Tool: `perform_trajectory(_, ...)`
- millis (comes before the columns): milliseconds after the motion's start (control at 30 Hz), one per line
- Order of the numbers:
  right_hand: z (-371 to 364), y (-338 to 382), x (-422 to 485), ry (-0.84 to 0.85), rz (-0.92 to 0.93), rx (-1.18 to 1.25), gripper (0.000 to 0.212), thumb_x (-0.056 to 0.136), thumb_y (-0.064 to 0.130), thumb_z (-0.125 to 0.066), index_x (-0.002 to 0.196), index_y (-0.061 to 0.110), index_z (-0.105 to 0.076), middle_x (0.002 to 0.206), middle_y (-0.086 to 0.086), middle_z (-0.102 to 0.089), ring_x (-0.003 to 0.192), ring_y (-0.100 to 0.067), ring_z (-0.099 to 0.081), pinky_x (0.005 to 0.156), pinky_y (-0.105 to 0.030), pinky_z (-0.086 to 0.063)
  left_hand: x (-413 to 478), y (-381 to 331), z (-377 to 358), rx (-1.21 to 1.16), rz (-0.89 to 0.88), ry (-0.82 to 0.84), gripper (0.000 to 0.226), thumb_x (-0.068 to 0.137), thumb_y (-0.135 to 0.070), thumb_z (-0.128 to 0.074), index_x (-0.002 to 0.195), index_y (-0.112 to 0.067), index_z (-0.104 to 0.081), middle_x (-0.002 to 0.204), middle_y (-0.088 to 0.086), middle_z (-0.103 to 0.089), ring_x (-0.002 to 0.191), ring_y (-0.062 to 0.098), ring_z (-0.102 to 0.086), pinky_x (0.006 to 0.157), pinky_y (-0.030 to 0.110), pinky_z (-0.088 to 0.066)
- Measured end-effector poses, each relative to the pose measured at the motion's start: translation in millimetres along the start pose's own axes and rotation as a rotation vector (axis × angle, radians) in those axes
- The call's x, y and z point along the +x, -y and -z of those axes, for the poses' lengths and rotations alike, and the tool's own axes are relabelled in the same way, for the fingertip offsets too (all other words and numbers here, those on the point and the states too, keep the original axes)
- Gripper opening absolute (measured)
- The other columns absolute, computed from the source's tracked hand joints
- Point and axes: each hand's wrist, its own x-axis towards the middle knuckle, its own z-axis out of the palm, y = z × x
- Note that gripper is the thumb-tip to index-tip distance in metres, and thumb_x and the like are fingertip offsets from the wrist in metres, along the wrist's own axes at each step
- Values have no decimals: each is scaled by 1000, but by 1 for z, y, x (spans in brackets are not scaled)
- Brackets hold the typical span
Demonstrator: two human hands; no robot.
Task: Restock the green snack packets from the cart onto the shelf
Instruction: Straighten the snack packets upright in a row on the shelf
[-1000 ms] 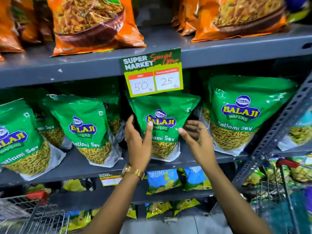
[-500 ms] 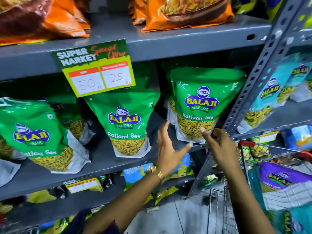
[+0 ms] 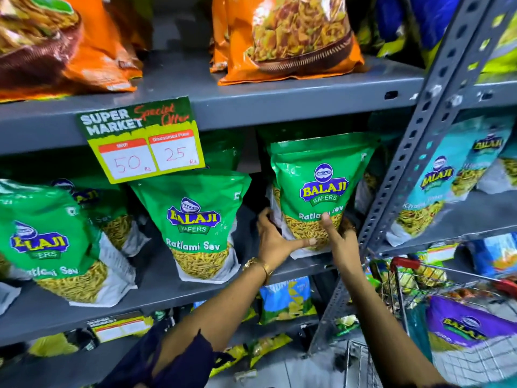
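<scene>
Both hands on the rightmost green foil Balaji "Ratlami Sev" snack packet (image 3: 321, 191), which stands upright on the grey metal shelf (image 3: 156, 289). Left hand (image 3: 275, 242) cups its lower left corner: fingers behind the side edge, thumb stretched flat along the bottom front. Right hand (image 3: 340, 242) presses the lower right: one finger up against the clear window, the rest wrapped round the right edge and mostly hidden. Each grip is half-closed round the packet, not a full fist. Gold bracelet (image 3: 258, 266) on the left wrist.

Hard to read: packet base is covered by both hands, so whether it sits fully on the shelf can't be told. More green packets stand behind it, only slivers showing.

Left of the grip: second green Ratlami Sev packet (image 3: 200, 228), a dark gap between the two. Further left, a third green packet (image 3: 53, 245), blurred. Green-and-yellow price card (image 3: 145, 141) marked 50 and 25 hangs from the shelf above.

Right of the grip: perforated grey steel upright (image 3: 414, 152) just beside the right hand, little room that side. Below right: red-handled wire shopping cart (image 3: 405, 278), cut off by the frame edge, purple Balaji packet (image 3: 470, 323) inside. Above the grip: orange foil snack bags (image 3: 288, 37).
</scene>
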Motion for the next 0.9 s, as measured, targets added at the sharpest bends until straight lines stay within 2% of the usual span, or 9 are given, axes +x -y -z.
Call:
perform_trajectory(100,-8,-8,11,-41,-12,145,66,86,45,-56,142,15,-43,141,-5,-57,129,-21,-55,106,-39,-43,13,1,-2,-66,22,122,136,41,-25,-95,148,-19,-11,152,-1,-30,141,18,-35,116,35,-33)
perform_trajectory(167,-12,-10,17,-63,-63,160,78,79,52,-58,146,20,-37,136,9,-53,131,-19,-51,101,-31,-41,17,3,-7,-37,0,175,144,35,-26,-92,150,-16,-5,153,7,-33,140,22,-38,116,45,-36)
perform_trajectory(233,-12,-9,23,-49,-93,169,91,70,61,-65,147,24,-33,123,25,-52,123,0,-56,92,-15,-42,18,5,-11,-61,10,166,146,31,-28,-95,148,-17,-9,148,4,-40,136,17,-44,114,44,-40)
perform_trajectory(300,-9,-6,29,12,-65,201,97,60,66,-73,141,28,-37,115,30,-56,99,20,-61,75,1,-47,18,9,-15,-100,1,156,139,31,-26,-97,144,-23,-17,143,-2,-46,131,11,-50,112,41,-43)
perform_trajectory(433,-5,-6,35,136,-81,289,92,48,69,-81,126,29,-52,107,25,-69,93,13,-68,69,-3,-52,17,9,-19,-141,8,139,125,36,-12,-98,139,-22,-28,138,2,-53,129,16,-53,111,47,-44)
perform_trajectory(600,-4,-10,41,232,-79,294,47,79,53,-68,118,31,-57,104,23,-76,97,5,-70,76,-12,-57,16,8,-22,-193,13,153,129,40,-3,-96,144,-17,-22,144,7,-48,134,21,-48,113,48,-40)
perform_trajectory(733,-4,-6,38,274,-94,265,69,59,70,-75,114,32,-57,101,25,-76,94,7,-70,72,-8,-55,16,10,-22,-175,2,168,122,40,-8,-96,140,-25,-28,137,0,-55,127,12,-55,110,43,-45)
perform_trajectory(833,-5,-10,36,204,-98,249,43,71,55,-73,107,38,-58,93,29,-74,83,15,-68,64,0,-50,13,5,-17,-121,-7,170,125,41,-15,-96,142,-26,-24,139,-3,-53,128,9,-54,111,42,-45)
perform_trajectory(900,-4,-13,33,110,-120,171,37,75,53,-71,109,43,-58,102,26,-74,87,10,-66,74,-3,-50,8,1,-12,-72,-28,185,139,44,-19,-97,150,-25,-8,154,1,-37,140,13,-40,116,44,-38)
